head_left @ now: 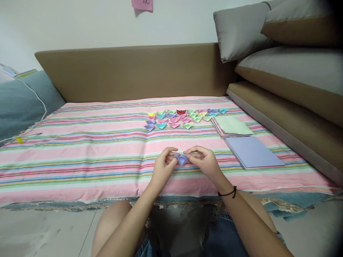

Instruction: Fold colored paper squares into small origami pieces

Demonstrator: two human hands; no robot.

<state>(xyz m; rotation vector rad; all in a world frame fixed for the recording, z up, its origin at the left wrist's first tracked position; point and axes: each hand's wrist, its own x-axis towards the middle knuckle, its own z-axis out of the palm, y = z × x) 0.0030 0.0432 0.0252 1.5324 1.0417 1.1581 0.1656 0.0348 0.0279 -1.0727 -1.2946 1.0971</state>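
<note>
Between my two hands is a small purple folded paper boat (182, 159), just above the striped cloth. My left hand (166, 161) pinches its left end between thumb and fingers. At its right end, my right hand (201, 158) pinches the paper the same way; a thin black cord circles that wrist. Beyond my hands, rows of folded paper boats (174, 124) in pink, green, blue, purple, yellow and red stand on the cloth. The underside of the boat I hold is hidden.
A striped cloth (80, 153) covers the seat. To the right lie a stack of light green paper (234, 125) and a stack of purple paper (254, 152). Large cushions (289, 107) pile up along the right side. A white cable (40, 101) runs at far left near a yellow item (19, 140).
</note>
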